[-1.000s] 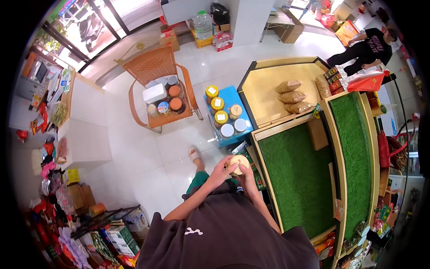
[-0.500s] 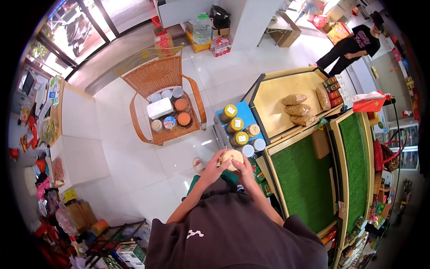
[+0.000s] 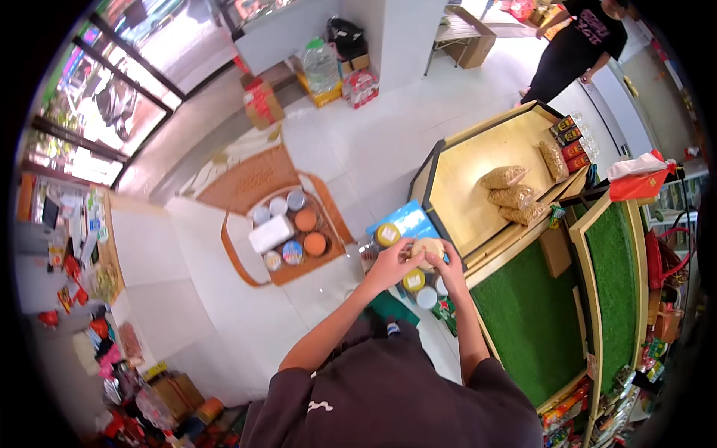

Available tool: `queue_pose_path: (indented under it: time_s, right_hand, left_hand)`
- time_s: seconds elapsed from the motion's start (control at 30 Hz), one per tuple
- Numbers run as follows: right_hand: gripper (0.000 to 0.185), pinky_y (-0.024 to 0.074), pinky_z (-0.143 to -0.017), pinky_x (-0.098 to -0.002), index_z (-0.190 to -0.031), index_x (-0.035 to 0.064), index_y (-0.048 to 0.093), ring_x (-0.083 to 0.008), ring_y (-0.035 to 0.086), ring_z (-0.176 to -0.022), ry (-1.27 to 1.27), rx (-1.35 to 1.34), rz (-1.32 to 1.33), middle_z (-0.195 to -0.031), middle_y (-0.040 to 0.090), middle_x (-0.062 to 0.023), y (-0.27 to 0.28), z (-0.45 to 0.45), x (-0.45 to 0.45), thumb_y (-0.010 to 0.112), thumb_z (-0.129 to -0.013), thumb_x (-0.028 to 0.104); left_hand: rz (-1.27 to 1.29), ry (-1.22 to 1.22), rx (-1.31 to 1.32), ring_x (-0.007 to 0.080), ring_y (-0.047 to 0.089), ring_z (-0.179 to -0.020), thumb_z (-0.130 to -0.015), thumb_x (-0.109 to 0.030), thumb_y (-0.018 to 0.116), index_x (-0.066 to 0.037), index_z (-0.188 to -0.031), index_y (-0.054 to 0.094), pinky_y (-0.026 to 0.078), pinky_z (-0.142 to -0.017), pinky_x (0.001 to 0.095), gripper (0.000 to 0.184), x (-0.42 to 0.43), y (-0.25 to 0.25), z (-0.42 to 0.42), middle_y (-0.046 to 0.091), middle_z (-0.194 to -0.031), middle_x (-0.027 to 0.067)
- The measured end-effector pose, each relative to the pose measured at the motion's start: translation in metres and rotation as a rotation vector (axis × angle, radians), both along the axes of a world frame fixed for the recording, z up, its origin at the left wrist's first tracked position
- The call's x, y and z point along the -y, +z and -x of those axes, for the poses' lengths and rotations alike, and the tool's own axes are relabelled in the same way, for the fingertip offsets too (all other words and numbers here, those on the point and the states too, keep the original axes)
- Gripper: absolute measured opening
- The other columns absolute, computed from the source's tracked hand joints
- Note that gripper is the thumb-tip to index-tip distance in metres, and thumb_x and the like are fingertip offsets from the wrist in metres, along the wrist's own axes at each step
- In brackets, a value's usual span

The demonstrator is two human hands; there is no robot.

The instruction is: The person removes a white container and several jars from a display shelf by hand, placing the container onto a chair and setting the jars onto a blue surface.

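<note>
A jar with a round cream lid [image 3: 427, 252] is held between both hands, above the blue stand [image 3: 403, 218]. My left hand [image 3: 394, 266] wraps its left side, with the thumb at the lid. On the right side of the same jar, my right hand [image 3: 450, 269] has its fingers closed round it. Close by on the stand are a yellow-lidded jar [image 3: 388, 234], another yellow-lidded jar [image 3: 414, 280] and a white-lidded jar [image 3: 426, 298]. The hands hide part of the stand and the body of the held jar.
A wicker chair [image 3: 254, 179] holding several jars and a white box [image 3: 271, 234] stands to the left. Filled bags [image 3: 514, 197] lie on the wooden display [image 3: 470, 168] at the right, beside green-lined bins [image 3: 530, 321]. A person in black [image 3: 575, 48] stands at the upper right.
Both hands have moved forward and to the right with the jar, now over the blue stand. The view has shifted, and the person in black appears higher in the frame.
</note>
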State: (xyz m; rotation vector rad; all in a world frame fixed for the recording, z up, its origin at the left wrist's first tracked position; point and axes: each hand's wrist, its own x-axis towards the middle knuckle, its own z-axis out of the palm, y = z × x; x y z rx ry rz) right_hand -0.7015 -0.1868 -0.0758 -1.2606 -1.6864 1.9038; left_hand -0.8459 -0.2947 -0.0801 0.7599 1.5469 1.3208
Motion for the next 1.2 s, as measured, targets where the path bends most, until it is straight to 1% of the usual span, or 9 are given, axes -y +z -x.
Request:
queue_pose_path:
  time_s: [0.17, 0.23, 0.3, 0.43, 0.6, 0.77, 0.93, 1.03, 1.2]
  right_hand:
    - [0.065, 0.0474, -0.088, -0.0299, -0.122, 0.0021, 0.053, -0.0179, 0.059, -0.100, 0.079, 0.164, -0.164, -0.110, 0.061, -0.0115, -0.067, 0.027, -0.071, 0.077, -0.073, 0.037]
    - [0.069, 0.0466, -0.090, -0.0310, -0.122, 0.0015, 0.053, -0.0199, 0.059, -0.102, 0.124, 0.213, -0.193, -0.111, 0.061, -0.0122, -0.102, 0.034, -0.092, 0.078, -0.071, 0.040]
    - [0.073, 0.0467, -0.092, -0.0372, -0.119, 0.0019, 0.057, -0.0284, 0.060, -0.103, 0.132, 0.216, -0.141, -0.114, 0.060, -0.0182, -0.136, 0.040, -0.107, 0.077, -0.067, 0.049]
    - [0.083, 0.0457, -0.094, -0.0370, -0.125, 0.0015, 0.053, -0.0277, 0.058, -0.109, 0.176, 0.279, 0.012, -0.121, 0.058, -0.0189, -0.167, 0.046, -0.125, 0.073, -0.068, 0.058]
    - [0.069, 0.0420, -0.094, -0.0333, -0.127, 0.0044, 0.052, -0.0204, 0.053, -0.111, 0.089, 0.276, 0.236, -0.120, 0.057, -0.0115, -0.212, 0.043, -0.127, 0.069, -0.076, 0.048]
    - [0.067, 0.0420, -0.092, -0.0330, -0.132, 0.0066, 0.048, -0.0182, 0.051, -0.112, 0.046, 0.137, 0.420, -0.123, 0.055, -0.0074, -0.250, 0.034, -0.125, 0.067, -0.081, 0.045]
    - [0.070, 0.0378, -0.096, -0.0466, -0.134, 0.0202, 0.047, -0.0246, 0.044, -0.120, 0.092, 0.164, 0.503, -0.131, 0.050, -0.0072, -0.228, 0.027, -0.124, 0.066, -0.077, 0.057]
    - [0.049, 0.0426, -0.071, -0.0272, -0.123, 0.0131, 0.058, -0.0107, 0.051, -0.083, 0.045, 0.034, 0.381, -0.100, 0.059, 0.0003, -0.268, 0.021, -0.114, 0.067, -0.083, 0.040]
    - [0.046, 0.0422, -0.069, -0.0253, -0.121, 0.0090, 0.060, -0.0086, 0.050, -0.081, 0.054, 0.061, 0.292, -0.095, 0.061, 0.0011, -0.238, 0.015, -0.110, 0.068, -0.084, 0.035]
  left_hand:
    - [0.068, -0.142, 0.066, 0.0186, 0.060, -0.105, -0.087, -0.027, 0.065, -0.003, -0.123, 0.053, 0.050, -0.082, 0.0291, 0.045, -0.080, -0.102, 0.049, 0.062, -0.114, 0.0125]
    - [0.149, -0.212, 0.091, 0.0179, 0.059, -0.107, -0.089, -0.026, 0.061, -0.004, -0.121, 0.054, 0.051, -0.082, 0.0314, 0.039, -0.110, -0.085, 0.064, 0.061, -0.113, 0.0111]
    - [0.416, -0.067, 0.521, 0.0175, 0.060, -0.100, -0.092, -0.022, 0.056, -0.004, -0.121, 0.055, 0.050, -0.082, 0.0315, 0.034, -0.131, -0.102, 0.070, 0.059, -0.115, 0.0100]
    - [0.486, -0.112, 0.649, 0.0186, 0.059, -0.101, -0.092, -0.024, 0.053, -0.008, -0.116, 0.056, 0.051, -0.082, 0.0338, 0.029, -0.157, -0.170, 0.073, 0.059, -0.110, 0.0087]
    - [0.592, -0.144, 0.496, 0.0232, 0.058, -0.104, -0.090, -0.035, 0.056, -0.010, -0.116, 0.049, 0.050, -0.084, 0.0462, 0.037, -0.177, -0.187, 0.065, 0.057, -0.113, 0.0118]
    - [0.652, -0.246, 0.338, 0.0236, 0.059, -0.101, -0.084, -0.039, 0.063, -0.008, -0.112, 0.046, 0.052, -0.080, 0.0442, 0.045, -0.188, -0.217, 0.058, 0.057, -0.111, 0.0130]
    - [0.686, -0.296, 0.204, 0.0233, 0.062, -0.092, -0.080, -0.039, 0.067, -0.007, -0.109, 0.048, 0.055, -0.071, 0.0392, 0.048, -0.196, -0.205, 0.054, 0.059, -0.106, 0.0140]
    - [0.620, -0.396, 0.057, 0.0238, 0.064, -0.091, -0.078, -0.041, 0.069, -0.003, -0.109, 0.052, 0.056, -0.067, 0.0377, 0.052, -0.198, -0.208, 0.054, 0.061, -0.105, 0.0155]
    - [0.573, -0.377, -0.129, 0.0236, 0.066, -0.078, -0.069, -0.045, 0.072, -0.004, -0.095, 0.055, 0.055, -0.059, 0.0353, 0.052, -0.190, -0.197, 0.046, 0.065, -0.092, 0.0165]
